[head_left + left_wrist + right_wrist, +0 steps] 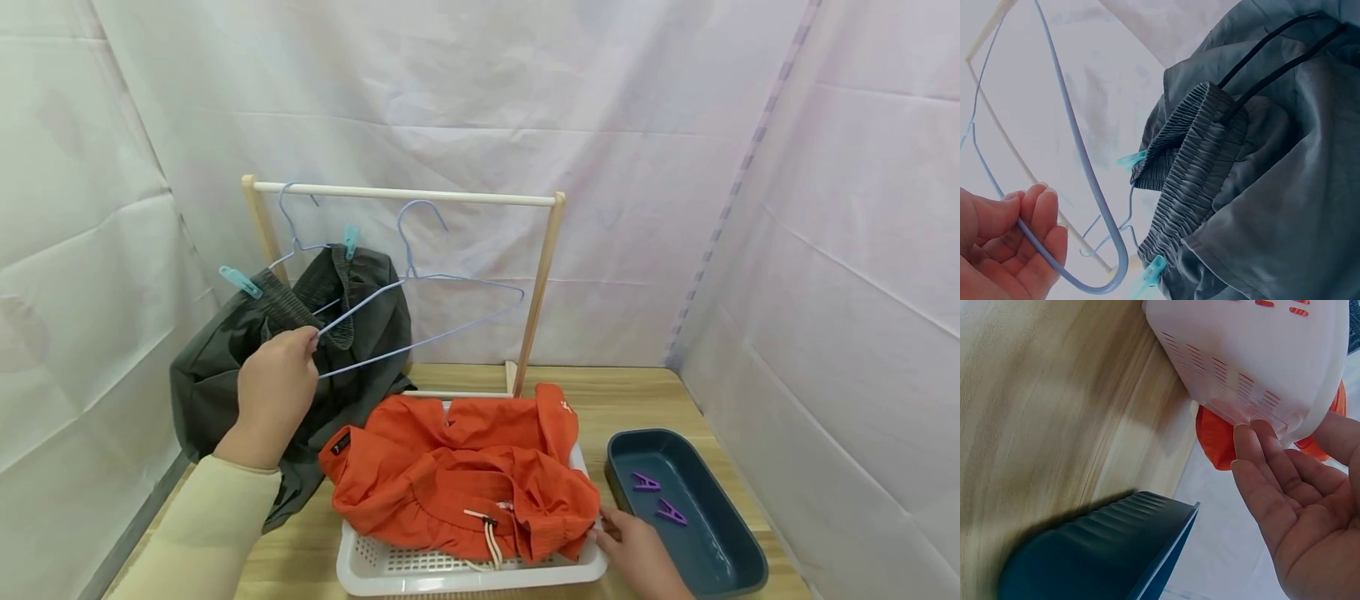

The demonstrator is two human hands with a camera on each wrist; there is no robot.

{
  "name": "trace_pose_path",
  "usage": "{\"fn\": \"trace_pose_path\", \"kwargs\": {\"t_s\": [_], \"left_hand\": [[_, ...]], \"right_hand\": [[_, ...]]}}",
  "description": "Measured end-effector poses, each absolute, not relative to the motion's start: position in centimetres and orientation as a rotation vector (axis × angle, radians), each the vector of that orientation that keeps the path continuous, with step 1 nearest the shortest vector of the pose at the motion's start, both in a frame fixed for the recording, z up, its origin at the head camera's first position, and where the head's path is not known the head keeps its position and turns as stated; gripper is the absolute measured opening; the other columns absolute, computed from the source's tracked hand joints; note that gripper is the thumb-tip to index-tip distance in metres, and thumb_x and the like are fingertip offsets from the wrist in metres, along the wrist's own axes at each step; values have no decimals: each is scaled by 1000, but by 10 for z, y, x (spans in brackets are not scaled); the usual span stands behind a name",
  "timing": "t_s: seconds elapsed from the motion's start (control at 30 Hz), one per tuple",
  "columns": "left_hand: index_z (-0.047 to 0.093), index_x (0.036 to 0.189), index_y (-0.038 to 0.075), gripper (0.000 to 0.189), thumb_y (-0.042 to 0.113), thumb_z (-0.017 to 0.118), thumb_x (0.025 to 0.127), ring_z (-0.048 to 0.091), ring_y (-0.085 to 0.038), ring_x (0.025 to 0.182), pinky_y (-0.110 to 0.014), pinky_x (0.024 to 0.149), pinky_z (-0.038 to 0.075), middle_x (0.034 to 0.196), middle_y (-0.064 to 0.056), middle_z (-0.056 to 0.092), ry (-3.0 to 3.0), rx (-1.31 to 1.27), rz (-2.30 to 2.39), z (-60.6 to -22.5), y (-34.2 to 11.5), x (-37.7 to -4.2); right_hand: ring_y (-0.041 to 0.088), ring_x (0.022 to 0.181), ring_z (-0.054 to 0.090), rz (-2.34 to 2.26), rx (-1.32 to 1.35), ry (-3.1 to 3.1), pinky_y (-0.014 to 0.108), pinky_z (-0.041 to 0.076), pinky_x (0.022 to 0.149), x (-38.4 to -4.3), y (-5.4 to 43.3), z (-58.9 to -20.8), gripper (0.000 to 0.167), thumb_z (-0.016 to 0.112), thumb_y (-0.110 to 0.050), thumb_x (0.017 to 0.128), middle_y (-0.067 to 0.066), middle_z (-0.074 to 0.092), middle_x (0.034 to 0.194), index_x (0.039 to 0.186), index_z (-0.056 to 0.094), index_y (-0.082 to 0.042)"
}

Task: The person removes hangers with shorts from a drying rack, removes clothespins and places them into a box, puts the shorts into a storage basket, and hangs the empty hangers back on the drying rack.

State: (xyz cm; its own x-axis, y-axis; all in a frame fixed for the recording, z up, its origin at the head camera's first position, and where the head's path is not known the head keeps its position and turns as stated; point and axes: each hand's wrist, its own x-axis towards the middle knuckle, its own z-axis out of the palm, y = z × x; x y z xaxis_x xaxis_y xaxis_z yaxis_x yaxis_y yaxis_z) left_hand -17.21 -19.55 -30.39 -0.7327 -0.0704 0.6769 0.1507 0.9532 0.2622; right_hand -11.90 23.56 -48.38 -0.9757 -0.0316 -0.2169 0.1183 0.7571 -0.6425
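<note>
Blue hanger [411,272] is pinched by the left hand [276,396]; the right hand [637,552] pinches white basket [420,586]. Orange garment [468,479] overlies it.

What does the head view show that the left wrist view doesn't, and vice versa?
Only the head view: the orange garment on the white basket, the right grip at its edge, and the dark blue tray with two purple clips.
Only the left wrist view: a black drawstring on the dark garment.
Both: that garment, its turquoise clips, the rack, and the left grip pinching a blue hanger.
</note>
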Motion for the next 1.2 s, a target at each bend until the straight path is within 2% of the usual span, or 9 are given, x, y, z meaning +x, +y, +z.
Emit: {"fn": "trace_pose_path", "kwargs": {"t_s": [0.5,0.8,1.07,1.2], "left_hand": [[64,97,-8,13,-1,53,95,61,-36,64,-50,59,53,83,-26,66,-2438,-64,-377,-291,-177,-192],[64,108,-8,20,2,52,97,65,-38,72,-51,65,55,91,-27,68,-2505,-86,-405,-282,-165,-210],[66,96,-7,13,-4,55,91,66,-37,68,-51,62,55,87,-25,69,-2465,-136,-394,-277,-151,-226],[66,97,-5,13,-5,57,88,66,-39,70,-51,62,55,88,-24,69,-2480,-127,-374,-275,-145,-232]], "right_hand": [[23,89,66,-1019,69,2742,41,57,77,-118,234,-485,49,72,-19,87,17,68,106,122,58,12],[24,90,66,-996,62,2748,42,57,78,-119,234,-486,49,72,-19,86,17,68,107,122,58,12],[29,96,66,-987,61,2759,45,56,80,-118,235,-484,48,72,-20,86,17,68,107,121,60,11],[28,96,66,-1018,62,2749,44,56,80,-118,234,-484,48,72,-19,86,15,69,105,121,59,11]]}}
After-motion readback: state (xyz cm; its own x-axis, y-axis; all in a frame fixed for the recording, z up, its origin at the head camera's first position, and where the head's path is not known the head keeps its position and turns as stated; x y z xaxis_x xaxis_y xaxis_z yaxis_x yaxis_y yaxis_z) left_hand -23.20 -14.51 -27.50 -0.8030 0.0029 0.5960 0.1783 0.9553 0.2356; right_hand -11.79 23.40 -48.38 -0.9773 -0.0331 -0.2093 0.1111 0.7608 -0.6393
